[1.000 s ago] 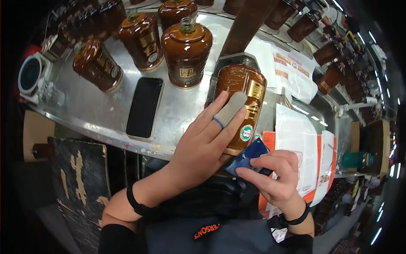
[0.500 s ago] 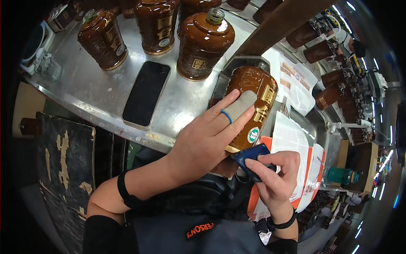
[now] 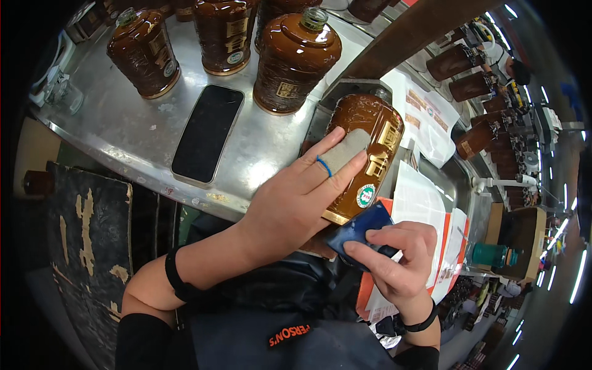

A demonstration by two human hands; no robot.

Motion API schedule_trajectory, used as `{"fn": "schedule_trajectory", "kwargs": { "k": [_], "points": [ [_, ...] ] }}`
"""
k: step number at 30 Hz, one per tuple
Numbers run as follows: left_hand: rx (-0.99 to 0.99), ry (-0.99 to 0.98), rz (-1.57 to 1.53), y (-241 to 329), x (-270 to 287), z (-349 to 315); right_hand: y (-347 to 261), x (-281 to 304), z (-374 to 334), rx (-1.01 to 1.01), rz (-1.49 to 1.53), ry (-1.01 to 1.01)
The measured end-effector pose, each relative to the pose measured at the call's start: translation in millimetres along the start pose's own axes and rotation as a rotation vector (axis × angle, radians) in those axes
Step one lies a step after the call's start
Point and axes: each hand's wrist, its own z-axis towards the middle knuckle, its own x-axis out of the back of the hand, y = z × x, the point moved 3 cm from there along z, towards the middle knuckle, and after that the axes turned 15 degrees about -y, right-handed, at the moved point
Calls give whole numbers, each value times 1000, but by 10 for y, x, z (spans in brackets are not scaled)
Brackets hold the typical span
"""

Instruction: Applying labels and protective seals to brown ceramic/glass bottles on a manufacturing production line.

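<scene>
A glossy brown bottle [image 3: 354,190] with gold raised characters and a round green-and-white sticker lies tilted, its base toward me. My left hand [image 3: 290,200] holds it from above, fingers laid along its side. A beige sleeve [image 3: 348,147] with a blue ring band covers part of those fingers; my left thumb is hidden. Just below the bottle's gold-edged base, my right hand [image 3: 401,259] pinches a dark blue, shiny flexible sheet [image 3: 364,228] between thumb and fingers. The sheet's upper part lies at the base edge; whether it touches the bottle I cannot tell.
Several brown bottles [image 3: 296,52] stand upright at the back of the metal table [image 3: 132,135]. A black phone [image 3: 208,132] lies left of my hand. White and orange papers [image 3: 419,191] lie at right, near a cardboard box [image 3: 524,240]. A brown post [image 3: 407,40] slants overhead.
My right hand has shifted the blue sheet slightly left along the bottle's base, and more of its surface shows. My left hand stays on the bottle. The whole view has shifted a little.
</scene>
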Motion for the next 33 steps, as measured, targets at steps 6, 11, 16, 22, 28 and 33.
{"fn": "schedule_trajectory", "kwargs": {
  "k": [6, 11, 16, 22, 28, 33],
  "points": [
    [24, -29, -85, -65, -21, -34, 178, -130, -259, -37, -23, -87],
    [69, 1, -182, -157, -107, -93, 5, 26, 18, 55, -25, 41],
    [78, -5, -223, -171, -121, -121, 116, -109, -209, 11, -24, -10],
    [112, 21, -214, -96, -88, -158, -1, 95, -81, -10, -12, 18],
    [70, -37, 92, 33, -75, 9, 100, -95, -203, -54, -7, -26],
    [85, -16, -43, -67, -85, -14, 117, -9, -300, -98, -44, 9]
  ]
}}
